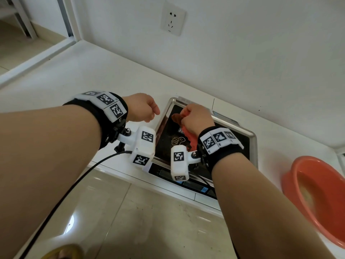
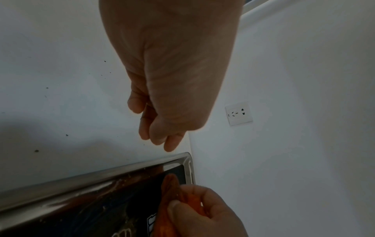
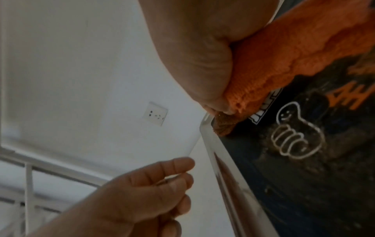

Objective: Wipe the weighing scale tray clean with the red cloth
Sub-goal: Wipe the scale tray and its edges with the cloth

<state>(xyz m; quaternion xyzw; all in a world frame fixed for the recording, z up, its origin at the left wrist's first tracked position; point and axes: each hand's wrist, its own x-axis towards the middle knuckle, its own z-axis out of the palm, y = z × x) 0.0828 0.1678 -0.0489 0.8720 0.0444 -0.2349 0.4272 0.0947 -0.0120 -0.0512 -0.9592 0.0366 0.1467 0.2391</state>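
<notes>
The weighing scale tray [image 1: 249, 135] has a shiny steel rim and a dark, smeared surface with a thumbs-up drawing [image 3: 294, 139]. My right hand [image 1: 197, 116] grips the bunched red cloth [image 1: 189, 135] and holds it down at the tray's far left corner. In the right wrist view the cloth [image 3: 284, 56] bulges out under my palm, and its darker tip lies against the tray rim [image 3: 223, 168]. My left hand [image 1: 143, 109] hovers just left of the tray over the white counter. Its fingers [image 2: 160, 134] are loosely curled and hold nothing.
An orange-red plastic basin [image 1: 317, 199] sits on the counter to the right. The scale's display panel [image 1: 196, 182] faces me at the counter's front edge. A white wall with a socket [image 1: 172, 18] rises close behind the scale. A black cable [image 1: 74, 180] trails from my left wrist.
</notes>
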